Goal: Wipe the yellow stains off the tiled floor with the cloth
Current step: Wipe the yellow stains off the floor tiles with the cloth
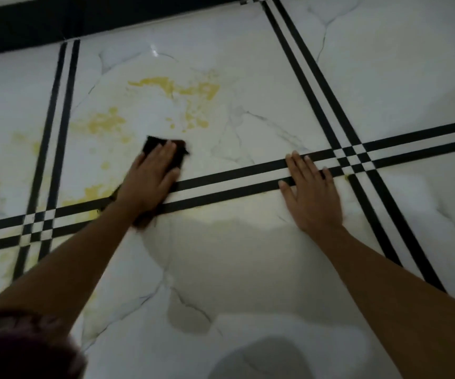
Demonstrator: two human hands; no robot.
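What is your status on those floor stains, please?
Left hand pressing cloth flat. Right hand flat on floor. Yellow stains beyond cloth, not yet wiped. Nothing in the way.

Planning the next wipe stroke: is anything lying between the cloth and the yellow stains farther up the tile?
Nothing visible. The cloth, pressed under the left hand, has only bare tile between it and the yellow stains beyond. The right hand lies flat off to the right, outside that path.
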